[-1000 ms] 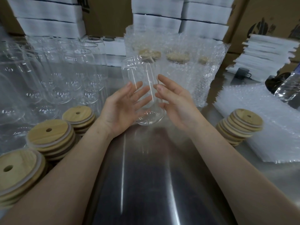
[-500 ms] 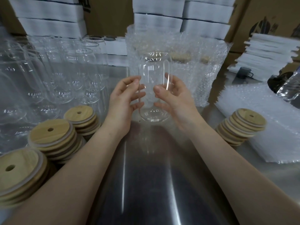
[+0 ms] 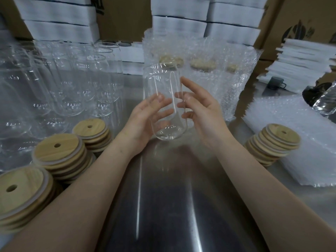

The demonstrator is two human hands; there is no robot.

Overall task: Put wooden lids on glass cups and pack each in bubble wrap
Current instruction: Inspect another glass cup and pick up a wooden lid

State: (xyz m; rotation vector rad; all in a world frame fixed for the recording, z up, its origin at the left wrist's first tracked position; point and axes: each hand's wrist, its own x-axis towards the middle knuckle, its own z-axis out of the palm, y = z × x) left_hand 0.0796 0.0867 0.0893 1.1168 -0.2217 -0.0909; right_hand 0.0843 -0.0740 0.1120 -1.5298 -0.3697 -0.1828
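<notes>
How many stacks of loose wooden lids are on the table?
4. Three line the left side: near stack, middle stack, far stack. One right stack sits by the bubble wrap sheets. More may lie beyond the frame.

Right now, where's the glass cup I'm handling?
Head view, centre: the glass cup sits between the left hand and right hand, above the steel table, just in front of the bubble-wrapped cups.

The cup (image 3: pixel 163 106) between the left grip (image 3: pixel 145 119) and right grip (image 3: pixel 201 113) is clear, glossy glass. Below them the table (image 3: pixel 163 206) is smooth, shiny metal. The lids (image 3: pixel 58 151) left of the left grip are matt pale wood.
</notes>
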